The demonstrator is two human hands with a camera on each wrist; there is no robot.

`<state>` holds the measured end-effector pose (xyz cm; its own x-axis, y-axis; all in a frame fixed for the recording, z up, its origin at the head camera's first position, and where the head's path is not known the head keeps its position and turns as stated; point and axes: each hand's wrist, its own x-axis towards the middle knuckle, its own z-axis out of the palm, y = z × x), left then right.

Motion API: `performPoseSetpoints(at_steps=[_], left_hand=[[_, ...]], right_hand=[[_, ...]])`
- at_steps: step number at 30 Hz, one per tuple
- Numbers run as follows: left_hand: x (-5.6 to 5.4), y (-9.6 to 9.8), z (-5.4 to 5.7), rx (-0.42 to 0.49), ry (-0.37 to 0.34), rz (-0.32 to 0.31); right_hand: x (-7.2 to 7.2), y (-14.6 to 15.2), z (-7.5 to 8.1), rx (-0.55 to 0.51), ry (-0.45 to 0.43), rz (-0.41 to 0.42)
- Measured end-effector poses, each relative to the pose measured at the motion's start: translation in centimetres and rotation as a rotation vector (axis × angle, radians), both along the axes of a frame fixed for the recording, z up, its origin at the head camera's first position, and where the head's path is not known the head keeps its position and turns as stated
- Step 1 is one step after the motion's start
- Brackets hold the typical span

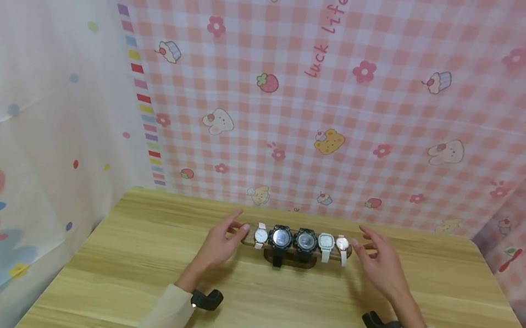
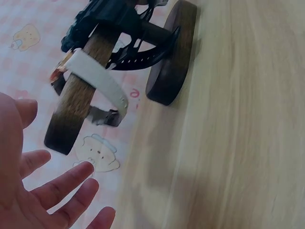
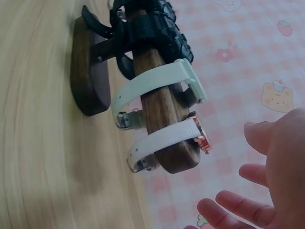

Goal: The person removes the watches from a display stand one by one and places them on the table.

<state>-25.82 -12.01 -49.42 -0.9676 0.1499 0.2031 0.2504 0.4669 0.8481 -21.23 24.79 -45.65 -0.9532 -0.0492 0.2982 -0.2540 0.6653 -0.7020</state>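
Observation:
A dark wooden watch stand (image 3: pixel 164 110) carries several wristwatches along its raised bar. From the left in the head view come a white watch (image 1: pixel 260 236), two chunky black watches (image 1: pixel 281 237), a mint-green square watch (image 1: pixel 326 242) and a white-strapped watch with a rose-gold case (image 1: pixel 343 244). My left hand (image 1: pixel 221 241) is by the bar's left end, fingers spread and relaxed; in the left wrist view a gap separates them from the wood. Beside the right end my right hand (image 1: pixel 382 263) is likewise loosely extended, apart from the bar in the right wrist view.
The stand's oval base (image 2: pixel 171 57) rests on a light wood-grain table (image 1: pixel 273 315), towards its back edge. Behind hangs a pink checked cloth (image 1: pixel 300 108) with cartoon prints, and a white printed cloth (image 1: pixel 41 101) borders the left side. Black wrist straps (image 1: pixel 381 326) sit on both wrists.

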Motion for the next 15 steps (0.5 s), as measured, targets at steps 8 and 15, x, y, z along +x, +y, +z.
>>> performPoseSetpoints(at_steps=[8, 15], left_hand=[[0.1, 0.8, -0.4, 0.0, -0.056, -0.024], [0.2, 1.3, -0.5, 0.003, -0.056, -0.021]], right_hand=[[-0.4, -0.7, -0.5, -0.019, -0.003, -0.005], [-0.5, -1.0, -0.7, -0.03, -0.034, -0.009]])
